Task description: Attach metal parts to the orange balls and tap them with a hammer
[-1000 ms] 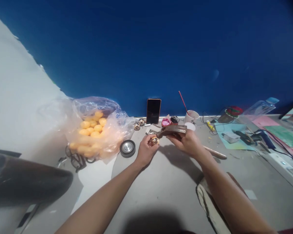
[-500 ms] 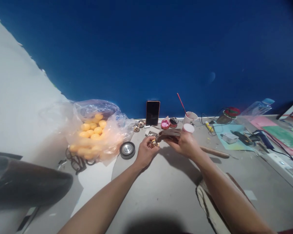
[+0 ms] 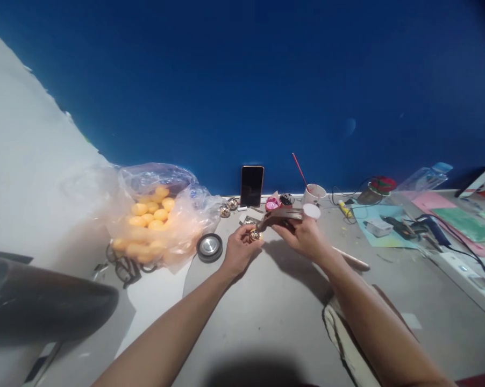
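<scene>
gold ball (image 3: pixel 255 235) | in left hand (image 3: pixel 240 251) | right hand (image 3: pixel 307 236): metal tool (image 3: pixel 283 214) | cup (image 3: pixel 313 194) markings unreadable

balls (image 3: pixel 161 215) in bag (image 3: pixel 194 207) – l of phone (image 3: pixel 251 186) | stick (image 3: pixel 300 172) in cup (image 3: pixel 315 195) – r of phone

Gold ball (image 3: pixel 255 235) (shiny) beside brown tool (image 3: pixel 282 214)

Shows a phone (image 3: pixel 251 186) upright against the blue wall (image 3: pixel 210 97); has a clear bottle (image 3: pixel 425 178) toward the right, near green material (image 3: pixel 466 224) on pink paper (image 3: pixel 433 200).
</scene>
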The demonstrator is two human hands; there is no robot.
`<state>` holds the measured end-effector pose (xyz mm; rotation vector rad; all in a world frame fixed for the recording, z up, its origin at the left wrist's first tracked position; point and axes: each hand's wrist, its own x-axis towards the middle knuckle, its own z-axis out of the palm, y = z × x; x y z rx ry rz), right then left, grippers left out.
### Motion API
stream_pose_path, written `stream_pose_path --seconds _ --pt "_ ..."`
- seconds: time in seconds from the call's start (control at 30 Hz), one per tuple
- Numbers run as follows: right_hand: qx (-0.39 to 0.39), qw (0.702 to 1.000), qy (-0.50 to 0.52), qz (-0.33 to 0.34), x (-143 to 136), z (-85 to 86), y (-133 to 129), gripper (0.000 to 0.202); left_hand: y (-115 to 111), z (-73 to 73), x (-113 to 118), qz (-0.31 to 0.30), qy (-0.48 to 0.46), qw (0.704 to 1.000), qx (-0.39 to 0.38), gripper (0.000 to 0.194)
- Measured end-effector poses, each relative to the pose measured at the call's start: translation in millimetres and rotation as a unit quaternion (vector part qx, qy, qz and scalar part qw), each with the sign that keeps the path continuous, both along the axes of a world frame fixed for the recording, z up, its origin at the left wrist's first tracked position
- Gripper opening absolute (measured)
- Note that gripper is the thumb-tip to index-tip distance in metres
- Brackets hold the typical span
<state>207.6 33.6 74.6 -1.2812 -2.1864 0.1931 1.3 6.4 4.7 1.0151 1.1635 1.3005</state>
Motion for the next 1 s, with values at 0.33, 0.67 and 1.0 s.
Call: stream_pose_path --seconds 0.33,0.67,1.0 --pt "-0.029 0.999 0.013 0.015 -0.8 3.6 -0.7 0.030 -0.2 -1.6 -0.7 -0.004 0.010 1.000 0.017 0.041" --pt "-0.042 0.999 0.004 0.019 0.6 4.4 -0.6 0.026 -0.6 -2.6 -0.3 -0.010 0.066 0.997 0.048 0.039" --pt "-0.061 0.998 0.020 0.019 1.2 4.3 0.9 0.028 1.5 -5.3 -2.5 -0.004 0.046 0.998 0.047 0.035"
